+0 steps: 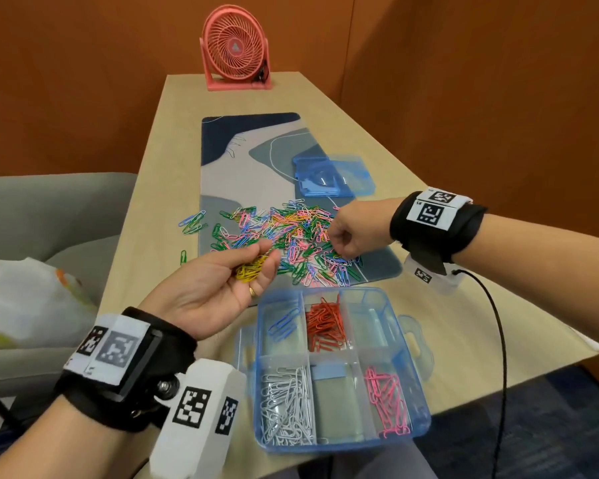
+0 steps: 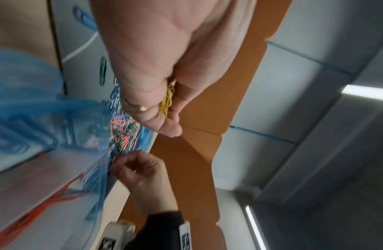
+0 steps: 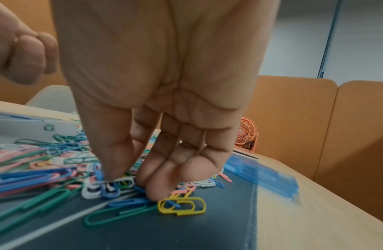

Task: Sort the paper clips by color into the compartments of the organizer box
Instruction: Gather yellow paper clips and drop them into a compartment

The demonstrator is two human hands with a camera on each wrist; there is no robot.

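Yellow clips lie bunched in the cupped left hand, whose fingers curl round them above the mat's near edge. Beside it, the right hand reaches into the mixed pile, thumb and fingertips pressing on clips; whether it has one pinched, I cannot tell. Organizer box sits nearer, partly filled.

Orange walls, grey chair, wooden table

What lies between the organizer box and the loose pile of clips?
Head view: the left hand, holding yellow clips, plus a bare strip of table.
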